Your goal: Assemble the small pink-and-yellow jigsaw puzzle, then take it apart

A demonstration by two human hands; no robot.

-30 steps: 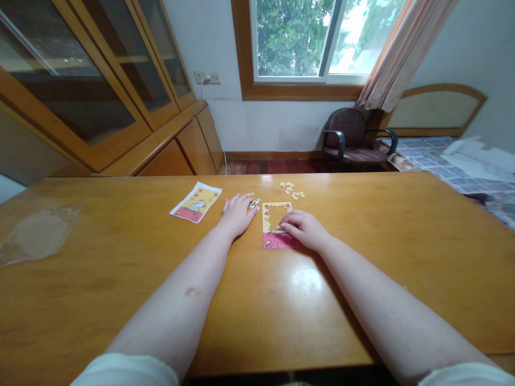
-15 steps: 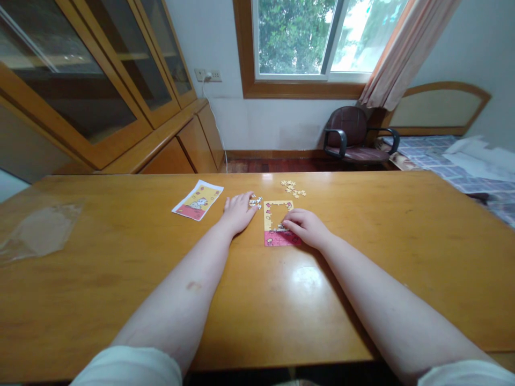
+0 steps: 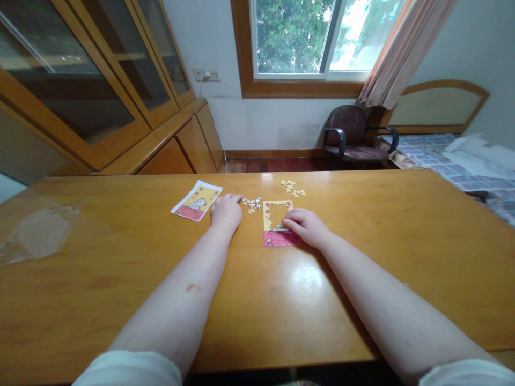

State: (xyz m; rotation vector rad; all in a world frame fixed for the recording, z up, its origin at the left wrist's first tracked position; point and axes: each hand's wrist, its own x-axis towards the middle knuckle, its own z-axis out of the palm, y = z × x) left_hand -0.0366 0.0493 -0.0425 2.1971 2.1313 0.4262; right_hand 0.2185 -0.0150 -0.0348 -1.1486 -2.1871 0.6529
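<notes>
My right hand (image 3: 306, 226) rests at the right side of a partly assembled jigsaw puzzle (image 3: 277, 238), its fingers bent together with the tips over the inner gap. Whatever is under those fingertips is hidden. The puzzle has a yellow frame with a pink lower part, and bare table shows through its middle. My left hand (image 3: 226, 212) lies palm down on the table, fingers slightly bent and apart. It sits between a printed picture sheet (image 3: 197, 202) and a small cluster of whitish puzzle pieces (image 3: 252, 204), with its index finger near those pieces.
Yellow loose puzzle pieces (image 3: 292, 188) lie behind the puzzle. A clear plastic bag (image 3: 42, 228) is on the left of the wooden table (image 3: 257, 300). Beyond the table's far edge stand a cabinet (image 3: 161, 145), an office chair (image 3: 350, 134) and a bed (image 3: 442, 155).
My left hand has slid left, off the whitish pieces and up to the picture sheet, uncovering more of the pieces. My right hand stays almost still at the puzzle.
</notes>
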